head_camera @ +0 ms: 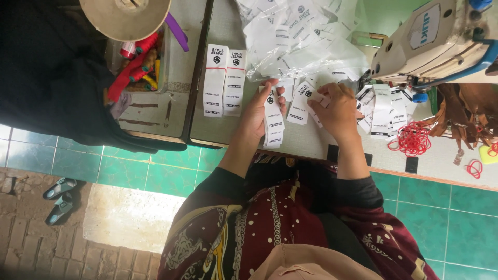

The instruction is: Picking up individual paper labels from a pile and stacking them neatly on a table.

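My left hand [258,115] grips a stack of long white printed fabric labels [273,124] that hang over the near edge of the pale worktable [228,31]. My right hand [337,111] pinches another white label [307,98] just to the right of that stack, above more loose labels. Two neat label stacks [224,80] lie side by side on the table to the left of my hands. A heap of loose white labels and clear plastic bags [298,39] lies beyond my hands.
A cream sewing machine [436,41] stands at the right, with more labels [381,109] and red rubber bands [414,139] beside it. A tray with red and yellow thread spools [139,65] and a round tan disc [124,15] sit at left. Sandals [59,197] lie on the floor.
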